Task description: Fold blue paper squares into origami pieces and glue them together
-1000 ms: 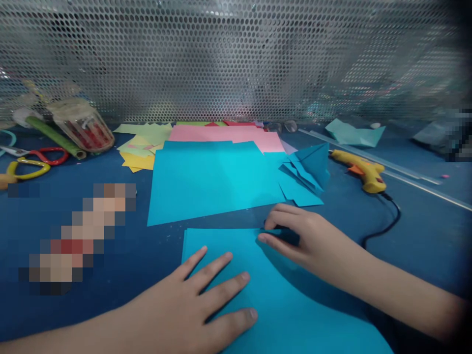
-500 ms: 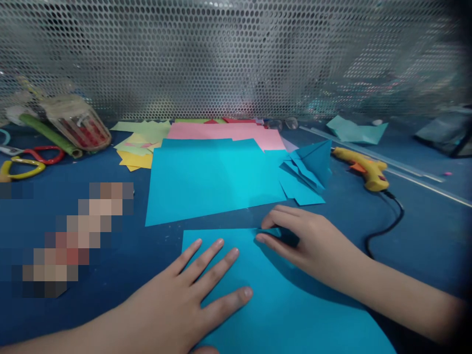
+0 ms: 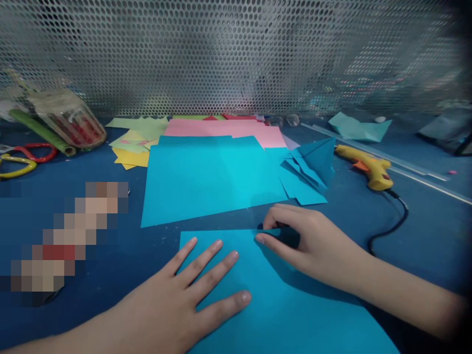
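A sheet of bright blue paper lies in front of me, running out of view at the bottom. My left hand rests flat on its left part, fingers spread. At the sheet's far edge, my right hand has its thumb on top and its fingers curled over behind, pinching the edge; the fingertips are partly hidden. Beyond both hands lies another stack of blue paper. Folded blue paper pieces sit at the stack's right end.
A yellow glue gun with a black cord lies at right, near clear sticks. Pink paper and yellow-green scraps are behind. At left are a jar, a green roll and scissors. A perforated metal panel closes the back.
The view has shifted slightly, so objects at the left sit a little further left. Both hands keep nearly the same places on the blue sheet.
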Demonstrator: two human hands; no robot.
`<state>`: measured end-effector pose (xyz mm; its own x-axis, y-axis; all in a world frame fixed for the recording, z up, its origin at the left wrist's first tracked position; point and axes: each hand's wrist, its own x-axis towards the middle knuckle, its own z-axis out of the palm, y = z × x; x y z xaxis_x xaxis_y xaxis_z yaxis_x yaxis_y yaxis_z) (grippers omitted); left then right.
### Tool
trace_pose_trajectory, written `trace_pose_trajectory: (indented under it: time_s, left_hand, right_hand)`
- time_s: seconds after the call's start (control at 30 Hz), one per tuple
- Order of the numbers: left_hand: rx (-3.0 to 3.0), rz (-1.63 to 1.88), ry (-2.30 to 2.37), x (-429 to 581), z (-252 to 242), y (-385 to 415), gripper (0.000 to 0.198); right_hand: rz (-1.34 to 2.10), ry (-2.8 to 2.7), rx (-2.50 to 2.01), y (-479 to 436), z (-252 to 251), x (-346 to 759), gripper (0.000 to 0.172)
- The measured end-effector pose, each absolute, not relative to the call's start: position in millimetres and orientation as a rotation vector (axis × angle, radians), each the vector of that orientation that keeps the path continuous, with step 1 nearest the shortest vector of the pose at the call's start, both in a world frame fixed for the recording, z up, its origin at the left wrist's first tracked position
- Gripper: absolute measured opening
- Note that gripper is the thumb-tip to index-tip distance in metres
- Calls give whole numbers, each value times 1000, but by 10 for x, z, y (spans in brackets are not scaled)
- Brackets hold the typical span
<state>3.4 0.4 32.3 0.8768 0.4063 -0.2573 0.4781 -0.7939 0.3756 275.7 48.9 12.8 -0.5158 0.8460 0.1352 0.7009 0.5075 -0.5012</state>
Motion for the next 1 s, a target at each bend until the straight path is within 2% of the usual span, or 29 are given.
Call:
trace_pose_trajectory:
  time_s: [0.2, 0.3, 0.43, 0.73, 1.0]
  left_hand:
    - [2599, -210, 642, 23, 283, 25, 70]
    - [2602, -198, 637, 14, 263, 4, 74]
    - [2620, -230, 643, 31, 272, 8, 75]
    - [2629, -238, 640, 38, 241, 20, 79]
    - [2662, -256, 640, 47, 247, 32, 77]
  right_hand:
    - [468, -2474, -1380, 484, 182, 2759, 19]
    - [444, -2497, -1510, 508, 197, 2801, 27]
    - [586, -2502, -1660, 565, 220, 2873, 36]
    - [759, -2506, -1670, 582, 233, 2931, 35]
    - [757, -2490, -1680, 588, 210, 2946, 36]
